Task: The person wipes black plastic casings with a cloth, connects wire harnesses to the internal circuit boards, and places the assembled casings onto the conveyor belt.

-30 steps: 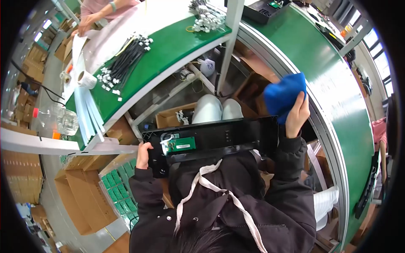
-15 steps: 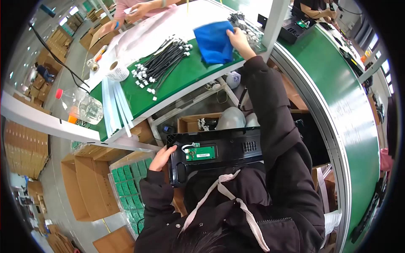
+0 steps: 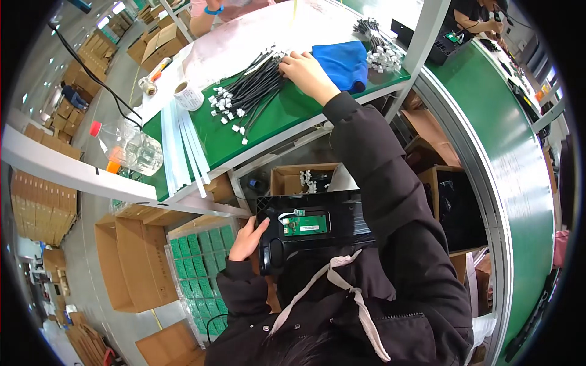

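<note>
A long black housing [image 3: 349, 218] lies across my lap, with a green circuit board [image 3: 308, 225] and a short white cable at its left part. My left hand [image 3: 247, 239] grips the housing's left end. Up on the green bench [image 3: 268, 125], my right hand [image 3: 306, 74] reaches onto the right end of a pile of black cables [image 3: 253, 88] with white connectors; its fingertips touch the cables, and whether they pinch one is too small to tell. Right beside that hand lies a blue cloth [image 3: 343, 64]. My right sleeve hides the housing's right end.
A label roll [image 3: 188, 96], pale strips [image 3: 177, 149] and a plastic bottle [image 3: 137, 149] occupy the bench's left end. A metal post [image 3: 430, 33] stands at the right corner. Trays of green boards [image 3: 198, 274] and cardboard boxes are lower left. Two other people work beyond.
The blue cloth, earlier held in my right hand, now lies on the bench. My right hand has let it go and moved left to the cables. My left hand stays on the housing.
</note>
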### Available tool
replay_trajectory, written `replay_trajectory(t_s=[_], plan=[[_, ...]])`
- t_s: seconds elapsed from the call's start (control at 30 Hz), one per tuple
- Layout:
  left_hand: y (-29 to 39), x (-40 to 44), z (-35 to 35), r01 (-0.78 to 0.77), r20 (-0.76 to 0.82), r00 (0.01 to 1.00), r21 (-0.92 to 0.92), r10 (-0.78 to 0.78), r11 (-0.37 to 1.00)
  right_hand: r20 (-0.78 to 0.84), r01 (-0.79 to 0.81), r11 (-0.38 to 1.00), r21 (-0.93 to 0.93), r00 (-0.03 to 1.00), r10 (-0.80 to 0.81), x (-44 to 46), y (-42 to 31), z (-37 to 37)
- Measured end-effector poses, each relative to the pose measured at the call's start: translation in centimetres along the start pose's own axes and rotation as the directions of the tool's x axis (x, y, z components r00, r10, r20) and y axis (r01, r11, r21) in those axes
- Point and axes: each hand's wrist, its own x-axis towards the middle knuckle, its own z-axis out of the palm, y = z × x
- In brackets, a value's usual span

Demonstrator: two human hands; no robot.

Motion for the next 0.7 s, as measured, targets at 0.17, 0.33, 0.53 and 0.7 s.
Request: replay_trajectory(t_s=[0.17,0.33,0.53,0.7], plan=[[1.0,-1.4,-0.4,-0.088,-0.147,0.986,-0.077,0.076,0.993,-0.113,-0.012,0.890,0.457,0.991,0.072,0.3,0.0,-3.3],[5.3,-2.2,-0.8,-0.258,-0.454,0.873,-0.122,0.177,0.958,-0.322,0.021,0.786,0.618,0.919,0.228,-0.8,-2.4,-7.8],[9.6,-2.2,-0.5,-0.481,-0.396,0.868,-0.520,0.299,0.706,-0.306,-0.062,0.676,0.734,0.858,0.412,-7.2,-9.6,-10.4],[9.5,-2.8,-1.0,-0.492,-0.407,0.869,-0.665,0.280,0.562,-0.152,-0.097,0.555,0.826,0.910,0.386,-15.8,-17.6,-10.2]])
